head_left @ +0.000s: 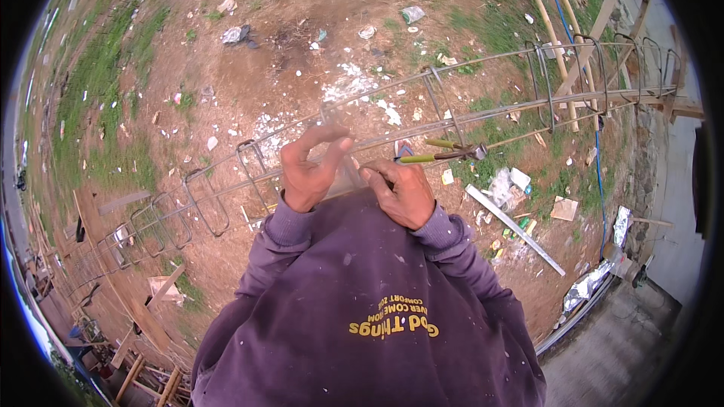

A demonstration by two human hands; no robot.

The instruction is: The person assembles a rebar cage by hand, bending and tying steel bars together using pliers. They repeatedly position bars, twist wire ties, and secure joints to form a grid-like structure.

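Beyond the fingers (322, 136) there lies ground of brown soil (264, 94), on which many small white bits (351, 84) are scattered. To the left of the fingers grows green grass (109, 98). Far to their right stands a pale grey wall (673, 218), and nearer below it, a concrete floor (611, 350). The daylight is soft.

Purple sweatshirt (317, 286), worn by the person: yellow printed lettering (394, 325) across the front, upside down in view; one larger line, two smaller lines.
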